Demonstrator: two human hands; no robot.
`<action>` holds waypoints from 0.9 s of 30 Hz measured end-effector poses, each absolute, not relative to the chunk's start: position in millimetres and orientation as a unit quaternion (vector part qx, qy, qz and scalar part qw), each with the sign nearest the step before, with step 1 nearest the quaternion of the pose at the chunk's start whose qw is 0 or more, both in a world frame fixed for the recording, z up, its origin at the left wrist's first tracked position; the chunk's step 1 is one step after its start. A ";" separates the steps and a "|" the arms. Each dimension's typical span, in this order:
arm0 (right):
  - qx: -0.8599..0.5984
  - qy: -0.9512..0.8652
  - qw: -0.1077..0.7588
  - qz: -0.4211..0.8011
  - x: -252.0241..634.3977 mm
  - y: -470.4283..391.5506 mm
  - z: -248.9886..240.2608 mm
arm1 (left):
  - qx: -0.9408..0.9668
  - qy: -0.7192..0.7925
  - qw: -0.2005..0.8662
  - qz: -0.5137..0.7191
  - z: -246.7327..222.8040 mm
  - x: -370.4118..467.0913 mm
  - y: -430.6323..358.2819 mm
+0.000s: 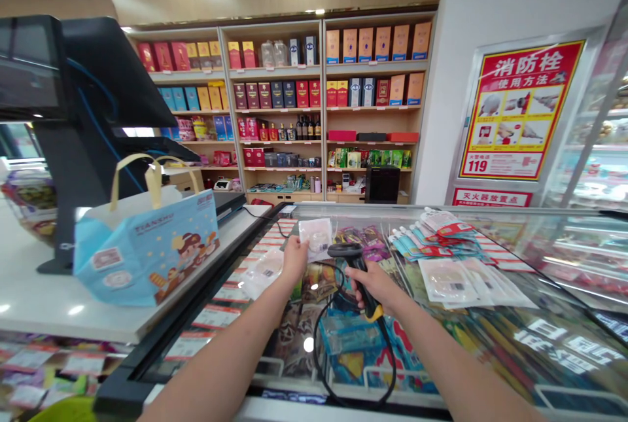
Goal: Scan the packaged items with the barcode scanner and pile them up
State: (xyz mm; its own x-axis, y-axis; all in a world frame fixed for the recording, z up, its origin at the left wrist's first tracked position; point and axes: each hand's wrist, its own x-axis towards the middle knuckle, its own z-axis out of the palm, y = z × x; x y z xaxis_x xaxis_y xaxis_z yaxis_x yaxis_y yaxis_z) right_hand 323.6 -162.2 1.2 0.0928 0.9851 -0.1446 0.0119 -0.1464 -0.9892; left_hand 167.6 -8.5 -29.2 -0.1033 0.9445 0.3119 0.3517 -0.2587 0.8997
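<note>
My left hand (295,257) pinches the lower left edge of a small white packet (318,236) and holds it up over the glass counter. Wrapped around the handle of a black and yellow barcode scanner (349,253) is my right hand (373,283); the scanner's head points left at the packet. From the scanner's base a black cable (316,350) loops across the glass. Another whitish clear packet (265,271) lies beside my left wrist. Several flat white packets (449,280) lie to the right of my right hand, in front of a pile of blue and red spouted pouches (432,235).
At left, a blue paper bag (147,252) with cream handles stands on a white counter beside a black checkout monitor (115,72). Colourful packaged goods show through the glass counter top (412,330). Shelves of boxes (279,95) line the back wall; a red poster (524,111) hangs at right.
</note>
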 end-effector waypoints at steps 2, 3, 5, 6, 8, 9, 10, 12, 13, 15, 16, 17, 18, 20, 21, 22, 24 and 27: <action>-0.556 -0.449 0.486 0.503 323.7 -161.8 0.0 | 0.588 0.534 0.281 0.539 -30.9 161.2 -2.9; -0.551 -0.452 0.491 0.501 323.6 -161.8 -0.4 | 0.578 0.536 0.283 0.547 -30.8 157.9 -0.1; -0.542 -0.456 0.497 0.500 322.9 -162.2 -0.3 | 0.570 0.547 0.286 0.542 -30.2 153.1 4.2; -0.539 -0.458 0.498 0.502 322.4 -162.8 0.4 | 0.571 0.551 0.285 0.538 -30.0 152.0 5.5; -0.536 -0.456 0.500 0.506 321.2 -164.2 2.6 | 0.575 0.557 0.278 0.530 -30.7 151.5 6.4; -0.536 -0.453 0.501 0.507 320.7 -164.9 3.8 | 0.577 0.562 0.271 0.527 -31.5 151.9 6.2; -0.538 -0.451 0.500 0.507 320.3 -165.6 4.7 | 0.579 0.568 0.262 0.522 -32.7 152.5 5.7; -0.545 -0.446 0.496 0.508 320.1 -166.2 5.7 | 0.587 0.580 0.243 0.510 -35.6 153.7 4.6; -0.548 -0.445 0.492 0.509 320.1 -166.3 5.6 | 0.592 0.583 0.237 0.503 -37.1 154.2 4.1; -0.557 -0.443 0.481 0.512 320.4 -166.0 4.9 | 0.600 0.586 0.235 0.492 -39.7 154.7 4.0; -0.562 -0.442 0.476 0.512 320.5 -165.7 4.4 | 0.600 0.587 0.237 0.489 -40.7 154.9 4.3; -0.566 -0.442 0.471 0.512 320.5 -165.5 4.0 | 0.599 0.589 0.238 0.488 -41.5 155.0 4.8; -0.570 -0.443 0.467 0.511 320.5 -165.2 3.5 | 0.596 0.591 0.239 0.489 -42.1 155.1 5.4; -0.571 -0.448 0.460 0.511 320.4 -164.7 2.8 | 0.591 0.593 0.240 0.492 -42.9 155.2 6.8; -0.571 -0.451 0.458 0.511 320.2 -164.5 2.6 | 0.589 0.592 0.240 0.494 -43.2 155.3 7.3; -0.569 -0.453 0.457 0.512 320.0 -164.4 2.5 | 0.588 0.592 0.242 0.496 -43.4 155.5 7.7; -0.566 -0.455 0.459 0.512 319.7 -164.5 2.7 | 0.584 0.592 0.248 0.498 -43.6 155.7 7.8; -0.565 -0.454 0.462 0.511 319.8 -165.1 3.5 | 0.584 0.594 0.251 0.493 -43.2 155.9 6.5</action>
State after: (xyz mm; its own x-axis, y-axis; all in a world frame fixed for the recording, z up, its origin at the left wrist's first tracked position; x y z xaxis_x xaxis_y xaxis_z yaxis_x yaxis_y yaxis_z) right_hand 319.8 -165.1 3.5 0.0655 0.9851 -0.1591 0.0402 -0.1619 -0.9860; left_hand 155.9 6.5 -43.2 -0.1910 0.9415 0.2776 0.4469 -0.1684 0.8786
